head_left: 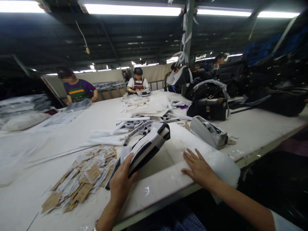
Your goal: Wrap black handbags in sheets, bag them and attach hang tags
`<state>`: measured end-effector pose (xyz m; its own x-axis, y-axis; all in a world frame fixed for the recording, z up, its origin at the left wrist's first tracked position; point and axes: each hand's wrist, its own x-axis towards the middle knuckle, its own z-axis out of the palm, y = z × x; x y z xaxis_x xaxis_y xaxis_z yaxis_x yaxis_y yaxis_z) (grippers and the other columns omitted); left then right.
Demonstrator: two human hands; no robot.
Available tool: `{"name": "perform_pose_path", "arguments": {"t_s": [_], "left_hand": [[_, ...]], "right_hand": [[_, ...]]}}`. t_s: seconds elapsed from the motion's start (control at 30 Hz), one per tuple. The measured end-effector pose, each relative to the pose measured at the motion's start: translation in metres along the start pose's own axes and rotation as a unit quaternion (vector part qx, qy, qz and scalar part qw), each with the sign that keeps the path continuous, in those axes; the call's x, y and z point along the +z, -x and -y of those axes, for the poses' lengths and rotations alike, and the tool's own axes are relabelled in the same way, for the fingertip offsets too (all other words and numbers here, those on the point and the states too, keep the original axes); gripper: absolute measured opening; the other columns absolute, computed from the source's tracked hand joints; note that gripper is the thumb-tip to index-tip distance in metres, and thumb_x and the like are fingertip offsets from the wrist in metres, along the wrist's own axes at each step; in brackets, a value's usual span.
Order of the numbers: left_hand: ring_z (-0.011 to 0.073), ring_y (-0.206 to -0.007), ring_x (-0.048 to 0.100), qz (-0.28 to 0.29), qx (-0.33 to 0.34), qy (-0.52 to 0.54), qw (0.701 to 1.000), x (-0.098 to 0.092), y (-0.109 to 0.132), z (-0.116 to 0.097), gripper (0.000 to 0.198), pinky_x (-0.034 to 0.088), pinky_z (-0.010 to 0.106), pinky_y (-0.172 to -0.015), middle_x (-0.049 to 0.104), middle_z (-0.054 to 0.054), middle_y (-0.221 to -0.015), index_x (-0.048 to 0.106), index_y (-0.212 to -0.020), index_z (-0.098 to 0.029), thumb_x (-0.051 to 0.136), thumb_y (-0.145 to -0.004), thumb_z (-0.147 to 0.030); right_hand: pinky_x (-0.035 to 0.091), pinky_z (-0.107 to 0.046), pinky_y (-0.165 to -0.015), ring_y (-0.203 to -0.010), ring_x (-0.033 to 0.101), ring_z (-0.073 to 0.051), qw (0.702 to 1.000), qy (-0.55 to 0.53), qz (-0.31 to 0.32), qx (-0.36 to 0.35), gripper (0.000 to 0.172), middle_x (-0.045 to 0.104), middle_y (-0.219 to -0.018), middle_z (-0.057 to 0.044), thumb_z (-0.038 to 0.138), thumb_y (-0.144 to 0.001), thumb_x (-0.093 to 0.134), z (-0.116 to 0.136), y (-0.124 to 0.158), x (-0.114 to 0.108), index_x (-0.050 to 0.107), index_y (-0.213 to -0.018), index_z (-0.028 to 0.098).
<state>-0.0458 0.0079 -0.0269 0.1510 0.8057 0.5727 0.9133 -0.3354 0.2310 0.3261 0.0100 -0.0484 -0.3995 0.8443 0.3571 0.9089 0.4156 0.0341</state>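
My left hand (pixel 121 183) grips the near end of a folded black-and-white fabric item (pixel 149 146), lifted off the white table (pixel 72 128) and pointing away from me. My right hand (pixel 198 166) lies flat with fingers spread on a white fabric sheet (pixel 216 157) at the table's near edge. Beside the left hand, a heap of brown paper tags (pixel 81 179) in clear sleeves is spread on the table.
A grey tape dispenser (pixel 209 131) sits just beyond my right hand. Behind it stands a black handbag (pixel 208 107), with more black bags (pixel 271 86) stacked at right. White rolled strips (pixel 108 133) and papers lie mid-table. Other people (pixel 77 88) work at the far side.
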Motion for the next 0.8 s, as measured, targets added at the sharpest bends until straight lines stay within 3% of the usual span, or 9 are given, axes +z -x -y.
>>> {"name": "perform_pose_path", "arguments": {"t_s": [0.2, 0.3, 0.4, 0.5, 0.6, 0.7, 0.77, 0.8], "left_hand": [[0.028, -0.12, 0.063, 0.022, -0.002, -0.02, 1.0, 0.005, 0.001, -0.005, 0.073, 0.058, 0.038, -0.09, 0.055, 0.005, -0.145, 0.031, -0.153, -0.031, 0.061, -0.088, -0.015], [0.0275, -0.121, 0.063, 0.016, 0.003, -0.02, 1.0, 0.005, -0.001, -0.006, 0.073, 0.057, 0.037, -0.092, 0.054, 0.006, -0.145, 0.031, -0.152, -0.03, 0.061, -0.088, -0.014], [0.0265, -0.122, 0.062, 0.003, 0.012, -0.013, 1.0, 0.005, -0.005, -0.01, 0.075, 0.056, 0.037, -0.094, 0.055, 0.006, -0.145, 0.03, -0.153, -0.03, 0.061, -0.087, -0.012], [0.0255, -0.124, 0.061, -0.03, 0.051, -0.004, 0.998, 0.008, -0.008, -0.017, 0.069, 0.055, 0.036, -0.096, 0.056, 0.007, -0.144, 0.033, -0.152, -0.028, 0.059, -0.09, -0.012], [0.0258, -0.124, 0.061, -0.092, 0.127, -0.004, 0.988, 0.012, -0.005, -0.025, 0.056, 0.055, 0.036, -0.096, 0.058, 0.009, -0.141, 0.041, -0.149, -0.023, 0.056, -0.095, -0.018], [0.0248, -0.126, 0.059, -0.116, 0.182, -0.02, 0.976, 0.014, 0.002, -0.031, 0.045, 0.054, 0.035, -0.097, 0.06, 0.009, -0.139, 0.05, -0.144, -0.021, 0.047, -0.099, -0.015], [0.0239, -0.127, 0.059, -0.123, 0.213, -0.033, 0.969, 0.013, 0.007, -0.035, 0.042, 0.053, 0.035, -0.098, 0.061, 0.008, -0.138, 0.054, -0.14, -0.022, 0.042, -0.101, -0.012], [0.0237, -0.127, 0.059, -0.123, 0.231, -0.04, 0.964, 0.012, 0.009, -0.037, 0.042, 0.053, 0.035, -0.098, 0.061, 0.007, -0.138, 0.056, -0.139, -0.023, 0.041, -0.102, -0.011]], "right_hand": [[0.024, -0.06, -0.119, -0.135, 0.048, -0.035, 0.982, -0.174, 0.058, -0.035, 0.059, 0.058, -0.138, -0.02, 0.056, -0.094, 0.054, 0.072, -0.036, 0.005, 0.062, -0.132, 0.011], [0.03, -0.055, -0.117, -0.139, 0.043, -0.036, 0.971, -0.217, 0.092, -0.04, 0.065, 0.053, -0.143, -0.022, 0.058, -0.092, 0.056, 0.097, -0.051, 0.012, 0.061, -0.134, 0.009], [0.027, -0.052, -0.119, -0.143, 0.036, -0.035, 0.965, -0.237, 0.096, -0.054, 0.068, 0.048, -0.148, -0.021, 0.061, -0.09, 0.057, 0.113, -0.063, 0.018, 0.06, -0.134, 0.009], [0.029, -0.048, -0.119, -0.139, 0.042, -0.033, 0.961, -0.256, 0.066, -0.082, 0.061, 0.055, -0.141, -0.02, 0.061, -0.09, 0.056, 0.119, -0.071, 0.02, 0.069, -0.122, 0.01], [0.046, -0.044, -0.103, -0.114, 0.063, -0.03, 0.955, -0.284, -0.007, -0.081, 0.041, 0.072, -0.113, -0.017, 0.046, -0.097, 0.051, 0.118, -0.064, 0.012, 0.076, -0.102, 0.013], [0.054, -0.035, -0.084, -0.089, 0.069, -0.022, 0.934, -0.324, -0.057, -0.137, 0.033, 0.075, -0.094, -0.011, 0.033, -0.101, 0.044, 0.111, -0.041, -0.012, 0.073, -0.099, 0.016], [0.054, -0.028, -0.078, -0.086, 0.069, -0.018, 0.894, -0.387, -0.095, -0.206, 0.024, 0.075, -0.092, -0.007, 0.027, -0.099, 0.048, 0.102, -0.028, -0.036, 0.07, -0.101, 0.018], [0.053, -0.026, -0.078, -0.087, 0.069, -0.017, 0.881, -0.411, -0.115, -0.204, 0.022, 0.074, -0.092, -0.005, 0.023, -0.099, 0.048, 0.096, -0.027, -0.048, 0.069, -0.101, 0.019]]}}
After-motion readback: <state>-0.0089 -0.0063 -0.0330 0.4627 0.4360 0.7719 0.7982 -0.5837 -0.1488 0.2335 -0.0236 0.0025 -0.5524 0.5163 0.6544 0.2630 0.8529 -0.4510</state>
